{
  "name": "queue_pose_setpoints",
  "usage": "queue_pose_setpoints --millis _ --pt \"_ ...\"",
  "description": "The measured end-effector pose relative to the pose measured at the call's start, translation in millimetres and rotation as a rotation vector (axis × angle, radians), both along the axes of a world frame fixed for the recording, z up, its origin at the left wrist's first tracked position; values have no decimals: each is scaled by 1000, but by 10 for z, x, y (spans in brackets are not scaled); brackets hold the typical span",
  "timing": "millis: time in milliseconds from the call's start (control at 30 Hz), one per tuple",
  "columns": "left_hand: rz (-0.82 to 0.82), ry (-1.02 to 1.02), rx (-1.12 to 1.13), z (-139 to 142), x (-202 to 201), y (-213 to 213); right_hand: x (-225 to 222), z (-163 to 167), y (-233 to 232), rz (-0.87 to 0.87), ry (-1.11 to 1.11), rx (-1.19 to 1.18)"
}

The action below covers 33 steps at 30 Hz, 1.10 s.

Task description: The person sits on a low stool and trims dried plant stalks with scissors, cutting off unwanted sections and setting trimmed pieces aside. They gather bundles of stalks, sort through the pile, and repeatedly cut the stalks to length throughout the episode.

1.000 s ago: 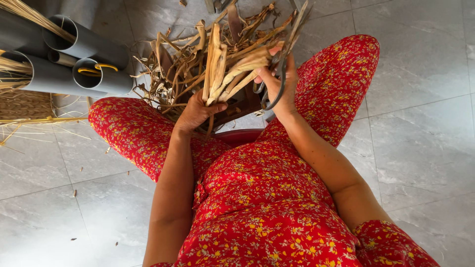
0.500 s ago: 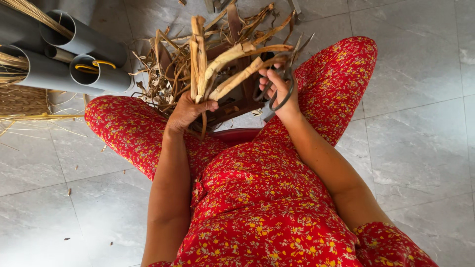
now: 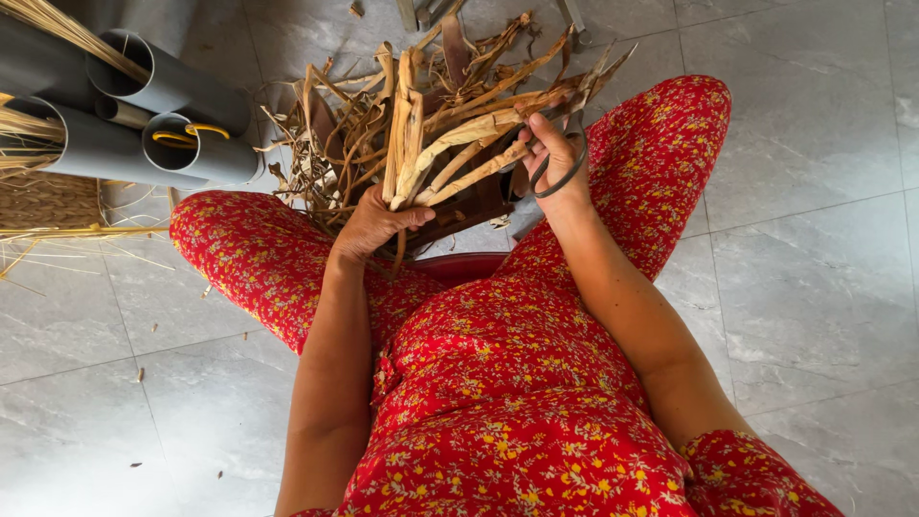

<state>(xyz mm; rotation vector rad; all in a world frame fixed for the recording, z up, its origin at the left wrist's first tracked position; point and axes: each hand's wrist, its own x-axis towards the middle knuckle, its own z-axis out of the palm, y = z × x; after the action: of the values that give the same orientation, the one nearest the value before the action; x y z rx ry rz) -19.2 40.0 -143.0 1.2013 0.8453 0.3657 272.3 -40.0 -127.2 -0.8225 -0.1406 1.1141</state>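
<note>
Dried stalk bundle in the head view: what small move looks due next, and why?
Probably the right hand turns the scissors toward the stalk ends. The left hand grips the dried stalk bundle at its base, while the right hand has the scissors looped on its fingers and pinches a stalk, blades not at the stalks.

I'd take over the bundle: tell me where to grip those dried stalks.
Grip the dried stalks at their lower ends, where the left hand bunches them; they fan apart higher up. Come from the left, since the right hand with scissors takes the other side.
</note>
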Motion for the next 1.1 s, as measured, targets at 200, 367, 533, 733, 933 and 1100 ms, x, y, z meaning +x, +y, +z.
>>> queue_pose_setpoints --millis 200,367,533,733,933,1100 --pt "-81 42 -25 5 -41 -3 -27 150 27 74 31 133" --pt "49 -153 -1 -34 -64 0 -55 217 94 -59 -340 136" --pt "206 -376 51 7 -33 39 -153 343 113 -100 -697 79" --pt "475 -417 207 138 -44 36 -43 575 156 13 -628 39" --pt "375 -289 200 166 -112 71 -54 637 195 -4 -577 81" --pt "234 -437 133 130 10 18 -100 588 220 -5 -535 98"
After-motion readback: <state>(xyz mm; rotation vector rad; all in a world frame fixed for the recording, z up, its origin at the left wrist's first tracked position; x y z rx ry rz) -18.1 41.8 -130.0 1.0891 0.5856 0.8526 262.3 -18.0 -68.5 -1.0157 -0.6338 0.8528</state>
